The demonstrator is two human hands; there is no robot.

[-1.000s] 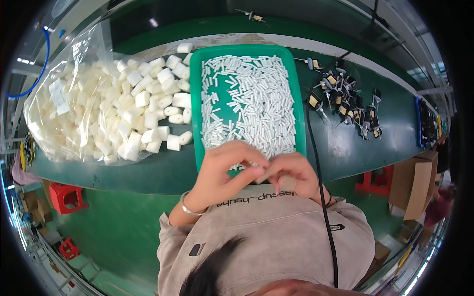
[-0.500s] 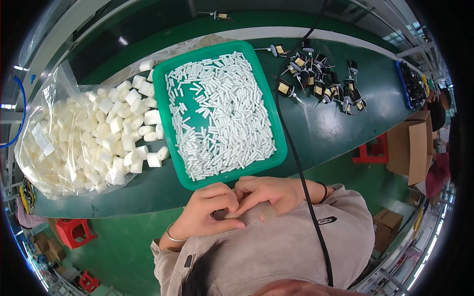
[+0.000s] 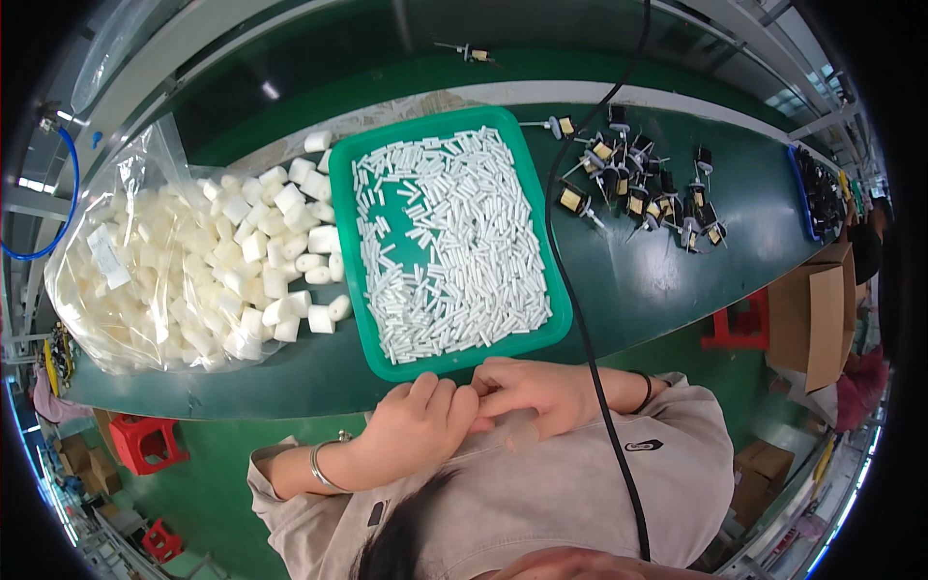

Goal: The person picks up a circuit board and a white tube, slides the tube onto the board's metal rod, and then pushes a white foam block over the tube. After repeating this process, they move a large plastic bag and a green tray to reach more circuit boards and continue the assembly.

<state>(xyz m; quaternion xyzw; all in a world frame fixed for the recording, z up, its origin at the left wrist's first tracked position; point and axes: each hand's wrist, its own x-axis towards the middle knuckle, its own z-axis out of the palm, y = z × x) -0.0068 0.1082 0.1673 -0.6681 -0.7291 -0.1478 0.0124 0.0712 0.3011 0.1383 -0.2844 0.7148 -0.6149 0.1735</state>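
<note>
My left hand [image 3: 418, 433] and my right hand [image 3: 537, 394] meet just in front of the near rim of a green plastic tray [image 3: 340, 224], close to my chest. Curled fingers of the left hand press against the fingertips of the right. Both hands are closed, and whatever lies between them is hidden. A beige adhesive bandage [image 3: 522, 433] shows on the right hand. Many short white tubes [image 3: 483, 246] fill the tray, lying loose in every direction, with some green bottom showing at its left.
A clear plastic bag [image 3: 108, 324] of white foam cylinders [image 3: 253, 246] spills against the tray's left side. Small black-and-yellow coil parts with pins [image 3: 633, 200] lie in a heap at right. A black cable [image 3: 577, 309] hangs across the tray's right edge. Red stools [image 3: 145, 445] stand below.
My left hand has rolled over, so its back now faces up and its thumb is hidden. The fingers of both hands have drawn tighter together. The whole view has shifted slightly.
</note>
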